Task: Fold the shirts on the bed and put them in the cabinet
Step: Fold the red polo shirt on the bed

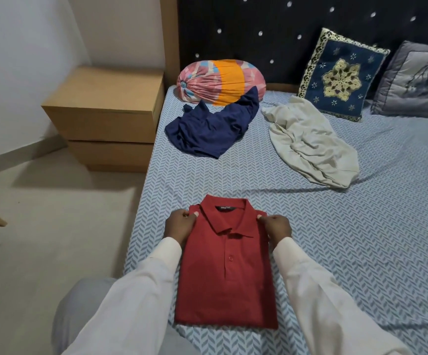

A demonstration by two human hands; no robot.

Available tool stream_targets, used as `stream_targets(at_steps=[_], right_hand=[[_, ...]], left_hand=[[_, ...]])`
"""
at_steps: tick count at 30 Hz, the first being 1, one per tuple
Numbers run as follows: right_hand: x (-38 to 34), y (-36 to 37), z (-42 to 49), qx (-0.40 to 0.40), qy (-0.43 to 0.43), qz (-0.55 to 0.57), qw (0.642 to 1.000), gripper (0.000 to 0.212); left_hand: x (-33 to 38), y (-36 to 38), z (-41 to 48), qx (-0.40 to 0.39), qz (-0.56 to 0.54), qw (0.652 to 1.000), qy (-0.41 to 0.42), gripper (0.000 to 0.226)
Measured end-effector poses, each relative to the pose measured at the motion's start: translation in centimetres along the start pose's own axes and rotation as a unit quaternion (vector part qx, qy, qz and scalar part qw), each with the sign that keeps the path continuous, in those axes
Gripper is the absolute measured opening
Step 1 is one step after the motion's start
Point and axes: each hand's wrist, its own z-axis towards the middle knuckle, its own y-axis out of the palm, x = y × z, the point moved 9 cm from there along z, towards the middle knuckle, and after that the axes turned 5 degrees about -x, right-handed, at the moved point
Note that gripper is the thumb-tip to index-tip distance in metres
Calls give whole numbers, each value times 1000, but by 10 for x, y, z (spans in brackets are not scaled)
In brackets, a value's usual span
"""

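Pinching the shoulders of the red shirt (227, 278), left hand (179, 225) and right hand (275, 228)

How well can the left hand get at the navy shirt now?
Probably yes, after letting go. The left hand pinches the shoulder of the red shirt, and only bare bedsheet lies between it and the navy shirt, though the person may need to lean forward.
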Motion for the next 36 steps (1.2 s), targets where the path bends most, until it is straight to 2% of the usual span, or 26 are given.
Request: stream_targets(at_steps=[5, 9, 12, 14, 17, 19, 24, 25, 27, 29, 30, 32, 33, 36], right_hand=[[-11, -2, 9, 4, 26, -64, 998, 25], [-19, -1, 13, -4, 25, -73, 997, 23], [-22, 9, 11, -63, 33, 1, 997, 27], [-22, 10, 13, -76, 13, 22, 997, 37], [-16, -4, 20, 22, -35, -47, 998, 30], [-18, -7, 15, 68, -49, -94, 992, 22], [-23, -2, 14, 56, -44, -134, 988, 17], [-26, -2, 13, 53, -50, -156, 985, 16], [-33, 0, 9, 48, -77, -203, 975, 11], [-42, 3, -4, 69, -137, -207, 966, 21], [-47, 7, -16, 80, -183, -212, 956, 28], [-46, 28, -36, 66, -267, -269, 923, 44], [-38, 41, -41, 40, -278, -324, 903, 54], [-17, 55, -35, 0, -246, -433, 867, 67]], left_hand=[[1, 4, 22, 38, -18, 997, -58, 41], [10, 0, 30, 78, -57, 994, -51, 15], [-8, 11, 45, 47, -181, 980, -72, 11], [-14, 15, 53, 39, -191, 978, -78, 11], [-5, -1, 48, 97, -28, 994, -52, 14], [4, -5, 42, 115, 61, 991, -32, 16], [10, -4, 36, 119, 123, 985, -5, 19], [12, -4, 32, 125, 135, 983, 18, 18], [26, 3, 12, 137, 139, 972, 134, 20], [40, 24, -16, 121, 159, 946, 257, 34], [39, 38, -25, 104, 195, 935, 278, 44], [23, 63, -28, 60, 302, 916, 258, 63], [11, 70, -26, 43, 348, 906, 236, 72], [-14, 73, -17, 18, 418, 886, 199, 85]])
